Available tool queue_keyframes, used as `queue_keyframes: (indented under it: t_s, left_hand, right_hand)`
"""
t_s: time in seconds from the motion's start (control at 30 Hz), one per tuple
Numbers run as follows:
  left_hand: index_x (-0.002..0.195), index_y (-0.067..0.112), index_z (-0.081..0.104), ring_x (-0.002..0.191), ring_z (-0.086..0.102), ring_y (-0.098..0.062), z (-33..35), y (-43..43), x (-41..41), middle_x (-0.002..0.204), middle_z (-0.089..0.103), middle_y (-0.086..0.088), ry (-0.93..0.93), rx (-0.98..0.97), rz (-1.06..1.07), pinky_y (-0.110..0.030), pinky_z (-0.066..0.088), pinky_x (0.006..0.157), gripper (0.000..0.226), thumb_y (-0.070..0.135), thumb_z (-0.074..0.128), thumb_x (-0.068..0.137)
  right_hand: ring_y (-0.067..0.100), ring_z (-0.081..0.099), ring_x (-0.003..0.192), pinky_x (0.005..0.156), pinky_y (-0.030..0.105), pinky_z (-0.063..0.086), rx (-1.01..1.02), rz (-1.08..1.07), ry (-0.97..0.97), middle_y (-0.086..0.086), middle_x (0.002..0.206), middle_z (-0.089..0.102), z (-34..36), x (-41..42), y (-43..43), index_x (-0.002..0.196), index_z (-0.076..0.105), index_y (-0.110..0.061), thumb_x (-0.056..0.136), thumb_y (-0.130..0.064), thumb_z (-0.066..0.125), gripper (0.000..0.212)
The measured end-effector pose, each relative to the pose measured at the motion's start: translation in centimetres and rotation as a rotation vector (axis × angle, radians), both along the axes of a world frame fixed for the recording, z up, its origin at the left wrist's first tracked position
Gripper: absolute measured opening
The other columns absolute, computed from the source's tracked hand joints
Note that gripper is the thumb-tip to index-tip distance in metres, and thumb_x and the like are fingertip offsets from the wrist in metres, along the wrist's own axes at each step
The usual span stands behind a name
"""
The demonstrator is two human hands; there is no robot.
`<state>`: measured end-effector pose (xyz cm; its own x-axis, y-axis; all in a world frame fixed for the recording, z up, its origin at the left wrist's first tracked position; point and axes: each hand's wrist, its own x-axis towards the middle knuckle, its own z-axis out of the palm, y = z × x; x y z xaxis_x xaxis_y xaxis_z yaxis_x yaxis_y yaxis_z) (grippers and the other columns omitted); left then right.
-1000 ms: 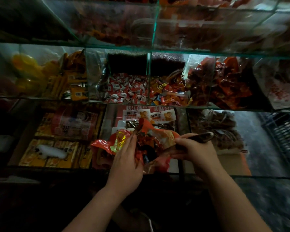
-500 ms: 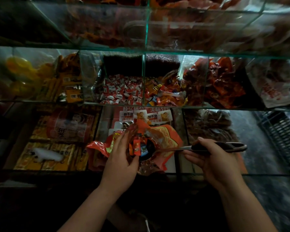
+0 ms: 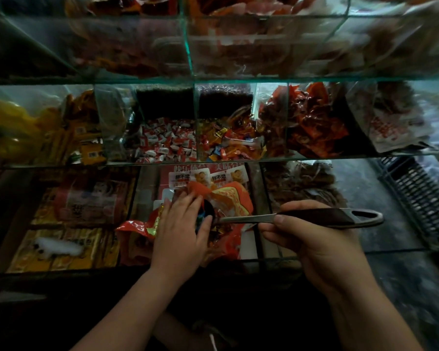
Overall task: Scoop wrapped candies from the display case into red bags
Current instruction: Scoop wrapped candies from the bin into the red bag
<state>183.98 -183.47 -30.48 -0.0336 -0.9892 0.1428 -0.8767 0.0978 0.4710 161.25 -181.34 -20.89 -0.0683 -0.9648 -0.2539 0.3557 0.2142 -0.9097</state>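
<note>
**Scoop at bag mouth, tipping in a load: mid-task**

The glass display case (image 3: 238,81) fills the view, with tiers of divided bins from 9 to 3 o'clock. One red bag (image 3: 235,198) sits just below centre at 6 o'clock, on top of the lowest tier with its mouth open and facing up. Only this bag is clearly in view.

The left hand (image 3: 180,231), at 7 o'clock, has its fingers laid over the near rim of the bag. The thumb pinches the edge and holds the mouth open. The right hand (image 3: 314,247), at 4 o'clock, has its fingers curled round the scoop (image 3: 314,216), gripping the dark handle. The shaft runs towards 9 o'clock and the bowl end goes into the bag mouth, mostly hidden by the left fingers.

The wrapped candies (image 3: 167,140), red and white, are in the middle-tier bin at 11 o'clock of the bag. Mixed orange candies (image 3: 235,145) are in the bin at 12 o'clock.

Progress, as a judgement: some colourful wrappers are visible inside the bag, so at least part of a load is in. I can't tell how full it is. Both bins are well stocked. Probably left to do: empty the scoop, take more scoops, and fill further bags.
</note>
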Motion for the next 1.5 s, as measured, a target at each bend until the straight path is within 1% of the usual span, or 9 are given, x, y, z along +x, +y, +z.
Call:
queue_keyframes:
  t_s: [0.23, 0.37, 0.67, 0.77, 0.83, 1.03, 1.17, 1.37, 1.5]
  left_hand:
    - [0.132, 0.015, 0.066, 0.141, 0.044, -0.015, 2.0, -1.6, -0.7, 0.145, 0.056, 0.002, 0.104, -0.165, -0.024, -0.014, 0.012, 0.118, 0.048, 0.044, 0.045, 0.101]
    - [0.123, 0.02, 0.071, 0.133, 0.048, -0.008, 4.2, -5.4, -1.5, 0.137, 0.059, 0.01, 0.289, -0.163, -0.059, -0.04, 0.043, 0.114, 0.035, 0.038, 0.061, 0.094]
    - [0.128, 0.043, 0.056, 0.12, 0.053, 0.01, 6.4, -10.6, -2.8, 0.131, 0.055, 0.025, 0.878, -0.022, 0.084, -0.026, 0.045, 0.103, 0.041, 0.055, 0.067, 0.089]
    - [0.137, 0.045, 0.05, 0.129, 0.049, -0.005, 5.0, -10.0, -2.3, 0.142, 0.05, 0.016, 0.777, 0.062, 0.141, -0.037, 0.043, 0.107, 0.045, 0.055, 0.059, 0.095]
    - [0.143, 0.046, 0.046, 0.132, 0.042, -0.007, 4.3, -9.7, -2.0, 0.151, 0.044, 0.014, 0.715, 0.101, 0.132, -0.036, 0.039, 0.106, 0.046, 0.054, 0.056, 0.099]
    - [0.14, 0.048, 0.05, 0.132, 0.048, -0.009, 4.3, -9.9, -1.2, 0.145, 0.049, 0.016, 0.823, 0.144, 0.13, -0.031, 0.041, 0.097, 0.04, 0.049, 0.056, 0.1]
    - [0.142, 0.044, 0.05, 0.135, 0.044, -0.009, 4.2, -9.7, -1.3, 0.15, 0.047, 0.016, 0.757, 0.127, 0.09, -0.034, 0.039, 0.107, 0.042, 0.049, 0.055, 0.101]
    - [0.127, 0.053, 0.056, 0.119, 0.052, 0.009, 4.9, -8.8, -1.4, 0.135, 0.057, 0.022, 0.826, 0.086, 0.113, -0.028, 0.045, 0.1, 0.03, 0.049, 0.061, 0.098]
    - [0.14, 0.054, 0.045, 0.139, 0.042, -0.002, 5.2, -7.2, -0.7, 0.154, 0.041, 0.019, 0.833, 0.01, 0.112, -0.036, 0.041, 0.11, 0.052, 0.054, 0.061, 0.09]
  right_hand:
    - [0.046, 0.076, 0.075, 0.06, 0.033, 0.062, -0.04, -0.066, -0.083, 0.022, 0.073, 0.073, 1.5, -0.7, 0.5, 0.07, 0.076, -0.012, 0.063, -0.007, 0.078, 0.009]
    - [0.044, 0.077, 0.084, 0.062, 0.035, 0.063, -0.002, -0.163, -0.231, 0.014, 0.079, 0.074, 2.7, -1.0, -0.2, 0.08, 0.072, -0.006, 0.072, -0.026, 0.071, 0.022]
    - [0.039, 0.076, 0.1, 0.077, 0.036, 0.064, -0.005, -0.326, -0.438, 0.015, 0.09, 0.079, 3.3, -1.2, -4.7, 0.096, 0.066, 0.001, 0.098, -0.008, 0.061, 0.01]
    - [0.035, 0.077, 0.098, 0.078, 0.035, 0.064, -0.05, -0.38, -0.448, 0.015, 0.1, 0.08, 2.7, 0.0, -8.5, 0.106, 0.066, 0.0, 0.097, -0.007, 0.064, 0.012]
    - [0.026, 0.078, 0.098, 0.083, 0.037, 0.064, -0.154, -0.375, -0.242, 0.007, 0.097, 0.081, 2.1, 1.4, -11.2, 0.105, 0.069, -0.01, 0.098, -0.01, 0.066, 0.008]
    - [0.019, 0.066, 0.106, 0.093, 0.042, 0.057, -0.771, -0.061, 1.007, 0.006, 0.113, 0.068, -0.6, 2.5, -14.4, 0.111, 0.07, -0.01, 0.096, -0.01, 0.065, 0.016]
    - [0.029, 0.06, 0.121, 0.097, 0.04, 0.055, -0.758, 0.112, 1.224, 0.011, 0.137, 0.056, -1.3, 2.6, -12.2, 0.124, 0.065, -0.012, 0.085, -0.033, 0.059, 0.044]
    - [0.017, 0.071, 0.101, 0.089, 0.031, 0.057, -0.87, -0.181, 0.835, 0.01, 0.105, 0.071, -0.2, 2.5, -7.3, 0.105, 0.071, 0.001, 0.095, -0.002, 0.068, 0.01]
    - [0.027, 0.078, 0.095, 0.082, 0.039, 0.064, -0.637, -0.173, 0.382, 0.009, 0.098, 0.079, 1.2, 2.3, -2.1, 0.104, 0.07, -0.007, 0.097, -0.015, 0.061, 0.014]
